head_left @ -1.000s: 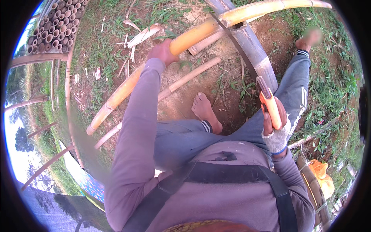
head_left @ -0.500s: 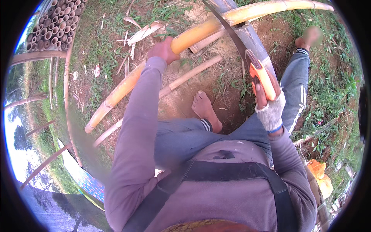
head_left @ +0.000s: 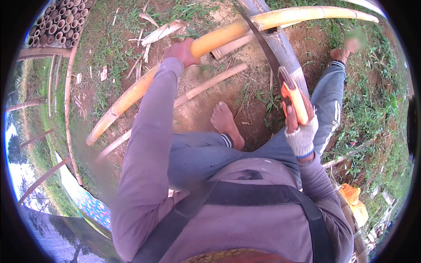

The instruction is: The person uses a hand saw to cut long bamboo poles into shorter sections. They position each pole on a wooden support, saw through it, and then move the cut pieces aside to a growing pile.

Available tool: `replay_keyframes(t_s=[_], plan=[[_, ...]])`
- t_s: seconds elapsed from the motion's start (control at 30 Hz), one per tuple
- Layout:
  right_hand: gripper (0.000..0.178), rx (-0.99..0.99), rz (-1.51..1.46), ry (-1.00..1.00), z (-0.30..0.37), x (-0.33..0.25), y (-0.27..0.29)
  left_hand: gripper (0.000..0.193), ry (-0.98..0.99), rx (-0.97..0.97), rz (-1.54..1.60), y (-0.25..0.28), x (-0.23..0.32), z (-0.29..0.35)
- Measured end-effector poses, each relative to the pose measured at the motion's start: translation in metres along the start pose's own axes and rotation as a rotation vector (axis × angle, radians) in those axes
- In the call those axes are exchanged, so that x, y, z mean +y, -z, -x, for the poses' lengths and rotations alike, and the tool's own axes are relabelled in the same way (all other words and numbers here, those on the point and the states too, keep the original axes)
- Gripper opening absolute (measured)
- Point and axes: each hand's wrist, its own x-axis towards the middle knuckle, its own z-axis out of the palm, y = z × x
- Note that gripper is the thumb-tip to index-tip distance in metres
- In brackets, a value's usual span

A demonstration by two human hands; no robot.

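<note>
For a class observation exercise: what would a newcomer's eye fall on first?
Probably the long yellow bamboo pole, arching from left to upper right in the left grip. Next, right of centre, the orange-handled saw in the right grip, its dark blade crossing the pole. Then the stacked tubes at upper left.

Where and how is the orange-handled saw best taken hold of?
By its orange handle, I'd say, coming from the near side, close to the body, where the right hand has it. The handle is the thick end and points back toward the wearer; the thin, dark blade runs away from the body and across the yellow bamboo pole, so it offers no safe hold.
</note>
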Motion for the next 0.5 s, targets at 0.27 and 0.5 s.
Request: replay_keyframes(t_s=[0.27,0.5], plan=[[0.035,0.059,0.105,0.217,-0.132,-0.009,-0.066,0.079,-0.04,0.042,0.021,-0.001,0.009,-0.009],[0.043,0.041,0.011,0.16,-0.058,-0.005,-0.038,0.076,0.018,0.008,-0.008,0.006,0.006,0.013]])
